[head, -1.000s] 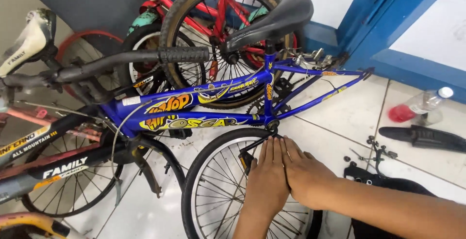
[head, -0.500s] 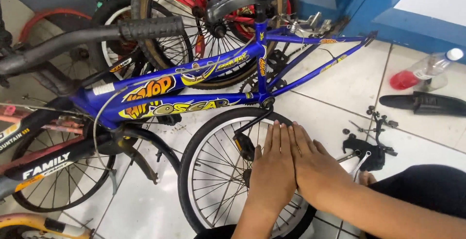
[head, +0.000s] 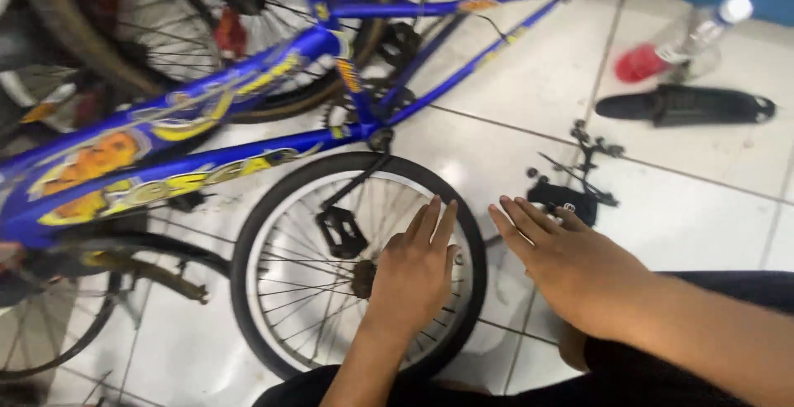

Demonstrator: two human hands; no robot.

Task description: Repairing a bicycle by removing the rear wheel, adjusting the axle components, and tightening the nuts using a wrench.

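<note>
A blue bicycle frame [head: 248, 159] with yellow and orange graphics lies across the upper left. In front of it stands a loose wheel with a black tyre [head: 273, 217] and silver spokes. My left hand [head: 418, 266] hovers flat over the wheel's right side, fingers together, holding nothing. My right hand [head: 571, 262] is spread just right of the tyre, above the tiled floor, also holding nothing. A black pedal [head: 341, 232] hangs in front of the spokes.
A clear plastic bottle [head: 686, 39] with red liquid and a black mudguard [head: 686, 105] lie at the upper right. Small black bike parts [head: 575, 184] sit on the white tiles beyond my right hand. More wheels and bicycles crowd the left side.
My two hands, pressed side by side on the tyre before, have come apart and lifted off it. The view has tilted down and to the right.
</note>
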